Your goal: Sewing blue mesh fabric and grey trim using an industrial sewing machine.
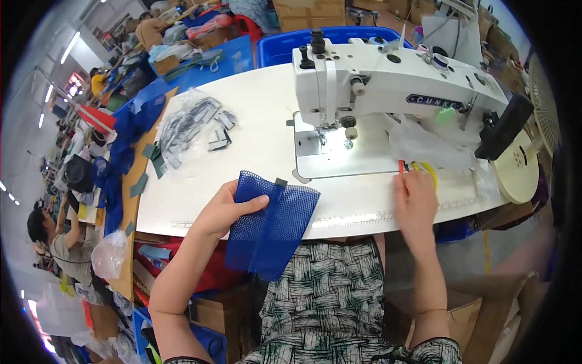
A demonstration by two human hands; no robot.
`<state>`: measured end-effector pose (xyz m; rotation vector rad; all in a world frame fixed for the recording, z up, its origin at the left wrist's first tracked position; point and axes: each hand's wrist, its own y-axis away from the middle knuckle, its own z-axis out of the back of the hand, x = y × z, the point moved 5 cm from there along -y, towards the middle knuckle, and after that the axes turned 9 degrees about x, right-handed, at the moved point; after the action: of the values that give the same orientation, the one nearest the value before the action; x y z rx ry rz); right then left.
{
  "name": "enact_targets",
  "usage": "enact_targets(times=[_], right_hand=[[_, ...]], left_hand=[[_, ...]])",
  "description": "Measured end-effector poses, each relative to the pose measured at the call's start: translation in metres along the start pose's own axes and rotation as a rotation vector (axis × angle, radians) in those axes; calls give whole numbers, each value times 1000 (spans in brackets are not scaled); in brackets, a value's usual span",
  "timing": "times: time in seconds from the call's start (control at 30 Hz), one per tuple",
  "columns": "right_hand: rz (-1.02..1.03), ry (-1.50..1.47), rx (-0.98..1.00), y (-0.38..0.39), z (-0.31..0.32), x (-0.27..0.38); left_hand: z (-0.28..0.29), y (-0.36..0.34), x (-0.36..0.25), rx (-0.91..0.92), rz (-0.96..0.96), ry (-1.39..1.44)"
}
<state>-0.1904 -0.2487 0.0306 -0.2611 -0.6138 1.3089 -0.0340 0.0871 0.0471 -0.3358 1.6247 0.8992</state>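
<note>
My left hand (pixel 225 209) grips a piece of blue mesh fabric (pixel 273 224) by its upper left side, thumb on top. The fabric hangs over the table's front edge toward my lap. A seam strip runs down its middle, with a small dark green tab (pixel 280 182) at the top. To the right, my right hand (pixel 416 197) rests low on the table with fingers curled. Just beyond its fingertips show a yellow curved handle (pixel 431 172) and a thin red piece (pixel 401 165). What lies under those fingers is hidden.
A white sewing machine (pixel 394 82) stands on the white table (pixel 242 97), its lamp lit at the needle. A clear bag of grey strips (pixel 194 124) lies at the left, near green scraps (pixel 139 185). A fan (pixel 542 103) stands at the right. Another person (pixel 70 242) works far left.
</note>
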Motion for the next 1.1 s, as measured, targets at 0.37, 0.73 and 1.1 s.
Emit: enact_targets(times=[0.37, 0.73, 1.1], right_hand=[[-353, -492, 648, -13, 22, -74], [-163, -874, 691, 29, 46, -8], [-83, -1065, 770, 31, 25, 37]], left_hand=[[-42, -20, 6, 10, -65, 204], [-64, -17, 7, 266, 50, 269], [-95, -15, -6, 394, -46, -3]])
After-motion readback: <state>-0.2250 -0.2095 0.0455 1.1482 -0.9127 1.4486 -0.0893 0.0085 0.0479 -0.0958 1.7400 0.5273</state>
